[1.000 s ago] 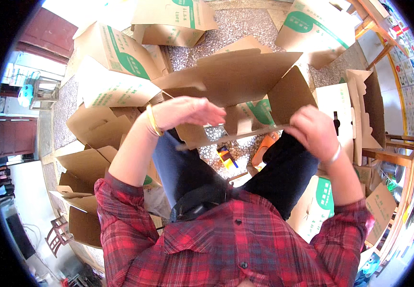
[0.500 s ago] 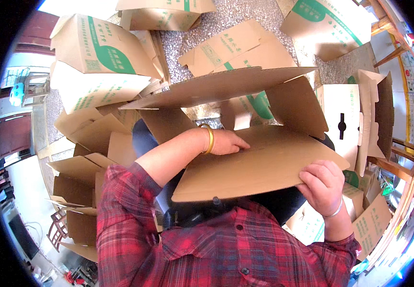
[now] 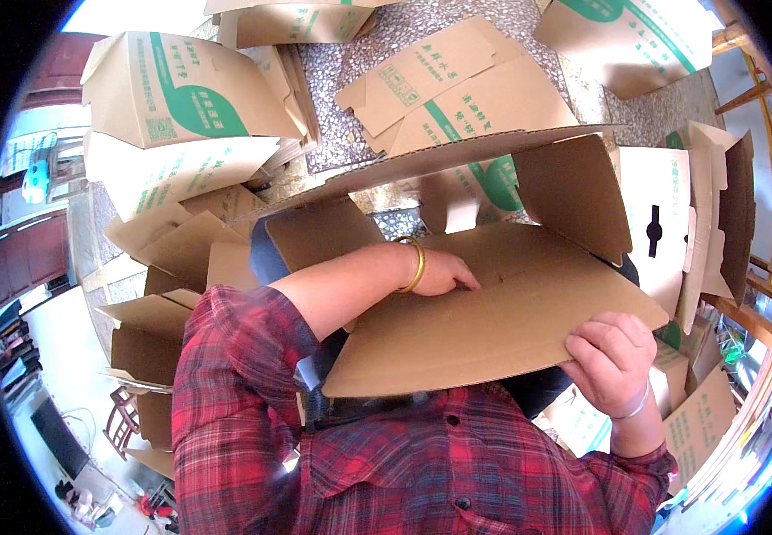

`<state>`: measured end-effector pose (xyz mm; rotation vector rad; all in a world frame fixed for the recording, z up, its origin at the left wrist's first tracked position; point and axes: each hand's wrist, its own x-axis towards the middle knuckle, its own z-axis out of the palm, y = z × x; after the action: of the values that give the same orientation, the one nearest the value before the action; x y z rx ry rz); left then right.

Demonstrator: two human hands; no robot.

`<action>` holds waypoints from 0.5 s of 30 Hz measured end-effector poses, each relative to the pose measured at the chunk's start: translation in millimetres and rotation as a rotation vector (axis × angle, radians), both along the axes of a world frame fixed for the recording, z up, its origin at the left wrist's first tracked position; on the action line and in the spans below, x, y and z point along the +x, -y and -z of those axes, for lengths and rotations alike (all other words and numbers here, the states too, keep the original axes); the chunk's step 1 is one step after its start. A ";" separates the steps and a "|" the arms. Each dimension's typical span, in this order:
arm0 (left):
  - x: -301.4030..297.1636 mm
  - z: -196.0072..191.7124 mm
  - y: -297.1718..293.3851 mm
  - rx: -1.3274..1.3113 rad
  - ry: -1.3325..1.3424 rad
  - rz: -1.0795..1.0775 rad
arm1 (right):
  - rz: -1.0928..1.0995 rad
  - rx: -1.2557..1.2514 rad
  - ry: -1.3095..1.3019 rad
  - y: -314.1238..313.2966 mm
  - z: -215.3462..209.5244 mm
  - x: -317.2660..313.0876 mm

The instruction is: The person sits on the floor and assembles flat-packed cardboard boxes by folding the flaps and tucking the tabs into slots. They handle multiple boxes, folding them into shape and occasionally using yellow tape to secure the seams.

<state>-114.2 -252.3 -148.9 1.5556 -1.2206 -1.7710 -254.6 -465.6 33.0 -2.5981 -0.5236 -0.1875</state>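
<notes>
An open cardboard box [image 3: 493, 308] lies across my lap, its wide brown flap toward me and its side flaps standing up. My left hand [image 3: 440, 270], with a gold bangle at the wrist, comes over the flap from the left. Its fingers are bent and drawn together, the tips down on the cardboard near a small slit; whatever is under them is hidden. At the flap's right corner my right hand [image 3: 613, 361] grips the edge, fingers curled on top. The thumb is out of sight beneath it.
Flattened cardboard [image 3: 462, 89] with green print lies on the speckled floor ahead. Folded boxes [image 3: 172, 89] are stacked at the far left, with open boxes [image 3: 150, 352] below. A white carton panel [image 3: 653, 227] stands at the right, near a wooden frame [image 3: 751, 325].
The box has tilted and its near flap has come slightly lower. My left hand has moved a little right along it, its index finger now bent down. My right hand keeps its grip.
</notes>
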 end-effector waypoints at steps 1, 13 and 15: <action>-2.7 5.0 -0.7 -0.015 0.025 -0.001 | -0.005 0.000 -0.003 0.5 -0.5 -0.4; -9.2 1.8 -1.6 -0.034 0.058 -0.015 | -0.028 -0.082 -0.001 -4.5 -3.1 21.0; -11.0 -5.9 -5.0 -0.006 0.038 -0.071 | -0.031 -0.072 0.012 -2.7 -2.1 20.7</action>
<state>-125.2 -247.3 -143.0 1.6157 -1.1727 -1.6983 -233.8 -462.9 35.2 -2.6579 -0.5846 -0.1774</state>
